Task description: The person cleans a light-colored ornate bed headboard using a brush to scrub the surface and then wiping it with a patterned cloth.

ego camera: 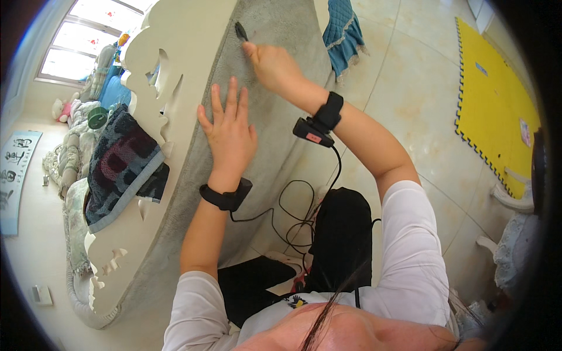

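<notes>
My left hand (230,125) lies flat with fingers spread on a grey plush cover (281,114). The cover drapes along a cream scalloped panel (189,52). Farther up, my right hand (274,66) is closed around a small black tool (240,31), perhaps a brush; its dark end points up and left against the cover, near the edge by the panel. The fist hides the rest of its handle. Both wrists wear black straps with small devices, and black cables run down from them.
A dark patterned towel (120,166) hangs over the panel's left side. Black cables (298,215) loop beside my knee. Blue quilted fabric (342,37) hangs at the cover's far right. A yellow foam mat (491,101) lies on the tiled floor, with ornate white furniture legs (511,199) near it.
</notes>
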The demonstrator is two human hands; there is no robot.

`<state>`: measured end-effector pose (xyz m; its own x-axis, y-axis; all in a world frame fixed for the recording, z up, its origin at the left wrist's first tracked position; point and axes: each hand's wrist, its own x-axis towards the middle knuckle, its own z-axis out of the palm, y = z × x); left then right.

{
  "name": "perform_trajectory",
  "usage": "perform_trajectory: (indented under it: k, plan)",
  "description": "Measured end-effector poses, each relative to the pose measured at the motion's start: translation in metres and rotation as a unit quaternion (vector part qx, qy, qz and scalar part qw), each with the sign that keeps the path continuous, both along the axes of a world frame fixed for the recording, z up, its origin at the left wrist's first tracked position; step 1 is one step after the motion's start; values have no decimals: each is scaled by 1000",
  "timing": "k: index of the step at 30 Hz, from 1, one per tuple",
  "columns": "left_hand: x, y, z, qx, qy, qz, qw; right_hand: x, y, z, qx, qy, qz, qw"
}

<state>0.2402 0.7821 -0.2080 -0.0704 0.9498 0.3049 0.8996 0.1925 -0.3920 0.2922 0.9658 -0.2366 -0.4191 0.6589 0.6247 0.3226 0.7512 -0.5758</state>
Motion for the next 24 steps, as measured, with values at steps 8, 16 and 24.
perform_trajectory:
  k: [8,16,24]
  plan:
    - [3,10,-2,-4,-12,-10,1000,4,75,13,-22,64,-106,992]
    - [2,2,1,-10,-12,2,1000,4,87,23,65,62,-82,993]
    - [0,3,-2,-15,-9,10,1000,2,53,14,94,43,-82,991]
